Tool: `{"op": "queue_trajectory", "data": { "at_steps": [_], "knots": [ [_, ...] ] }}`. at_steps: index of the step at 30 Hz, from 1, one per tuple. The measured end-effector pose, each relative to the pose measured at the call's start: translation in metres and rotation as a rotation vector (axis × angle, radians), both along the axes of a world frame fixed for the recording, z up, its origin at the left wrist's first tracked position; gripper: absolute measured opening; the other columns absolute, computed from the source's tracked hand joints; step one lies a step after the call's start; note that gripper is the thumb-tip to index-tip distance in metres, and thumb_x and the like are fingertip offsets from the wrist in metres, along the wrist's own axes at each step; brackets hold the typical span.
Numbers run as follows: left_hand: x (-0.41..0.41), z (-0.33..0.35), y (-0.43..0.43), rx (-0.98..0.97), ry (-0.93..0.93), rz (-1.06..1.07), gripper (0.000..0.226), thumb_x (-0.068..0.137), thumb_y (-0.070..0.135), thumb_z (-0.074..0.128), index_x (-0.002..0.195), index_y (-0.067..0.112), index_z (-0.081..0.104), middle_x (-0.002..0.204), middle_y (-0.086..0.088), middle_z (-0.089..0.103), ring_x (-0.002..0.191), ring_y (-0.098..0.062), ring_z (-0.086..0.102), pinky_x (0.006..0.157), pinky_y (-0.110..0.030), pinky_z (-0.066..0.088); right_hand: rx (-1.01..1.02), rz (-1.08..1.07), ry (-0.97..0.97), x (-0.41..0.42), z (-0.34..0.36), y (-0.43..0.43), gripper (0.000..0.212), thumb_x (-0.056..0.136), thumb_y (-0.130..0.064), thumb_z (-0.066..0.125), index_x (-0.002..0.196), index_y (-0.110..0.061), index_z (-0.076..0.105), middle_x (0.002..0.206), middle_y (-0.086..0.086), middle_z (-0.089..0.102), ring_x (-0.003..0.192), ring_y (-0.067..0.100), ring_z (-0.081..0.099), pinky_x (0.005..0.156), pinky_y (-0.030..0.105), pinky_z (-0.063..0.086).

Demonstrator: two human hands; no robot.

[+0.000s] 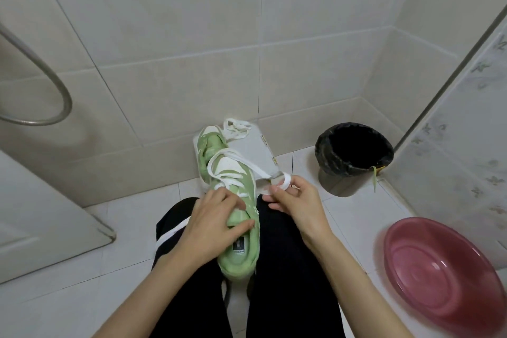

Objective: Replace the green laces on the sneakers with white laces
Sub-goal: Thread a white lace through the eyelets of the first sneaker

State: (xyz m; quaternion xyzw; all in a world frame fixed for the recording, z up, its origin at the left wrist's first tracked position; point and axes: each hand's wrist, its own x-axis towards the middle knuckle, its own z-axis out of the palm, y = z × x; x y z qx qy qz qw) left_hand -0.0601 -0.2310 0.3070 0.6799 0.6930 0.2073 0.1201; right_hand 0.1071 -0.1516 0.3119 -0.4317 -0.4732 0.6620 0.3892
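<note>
Bathroom tiles [356, 217] underfoot, left hand [216, 217] grips near sneaker [242, 230], right hand [296, 200] pinches its half-threaded white lace [247, 162]; far sneaker [211, 145] looks unlaced.

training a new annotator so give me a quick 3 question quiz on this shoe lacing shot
1. True or false: the right hand pinches a white lace.
2. Which hand grips the near green sneaker: (a) the left hand, (b) the right hand, (c) neither?
3. Short answer: what hangs over the rim of the black bin?

Key: 1 true; 2 a; 3 a green strip, possibly a removed lace.
</note>
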Motion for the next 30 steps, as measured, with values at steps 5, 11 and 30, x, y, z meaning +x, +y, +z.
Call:
{"op": "queue_trajectory", "data": {
  "at_steps": [5,11,30],
  "knots": [
    [0.009,-0.004,0.003,0.087,0.046,0.186,0.023,0.087,0.034,0.059,0.106,0.022,0.065,0.104,0.006,0.046,0.103,-0.016,0.044,0.080,-0.027,0.025,0.072,0.053,-0.148,-0.008,-0.004,0.001,0.011,0.090,0.001,0.058,0.091,-0.009,0.053,0.082,0.007,0.072,0.078,0.018,0.072,0.068,0.023,0.055],
    [0.024,-0.010,0.006,-0.003,0.120,0.315,0.041,0.079,0.049,0.055,0.113,0.027,0.056,0.101,0.011,0.030,0.103,-0.013,0.037,0.078,-0.026,0.018,0.198,0.020,-0.391,-0.020,-0.008,-0.002,0.013,0.082,0.001,0.062,0.078,-0.008,0.053,0.070,0.003,0.064,0.072,0.022,0.070,0.063,0.028,0.057],
    [0.022,-0.016,0.002,0.015,-0.092,0.356,0.033,0.079,0.028,0.065,0.112,0.030,0.068,0.099,0.009,0.036,0.092,-0.007,0.024,0.080,-0.024,0.018,0.169,0.061,-0.535,-0.029,0.001,0.002,0.031,0.083,0.003,0.062,0.069,-0.013,0.040,0.058,0.009,0.060,0.040,0.007,0.057,0.037,0.018,0.039]
  ]
}}
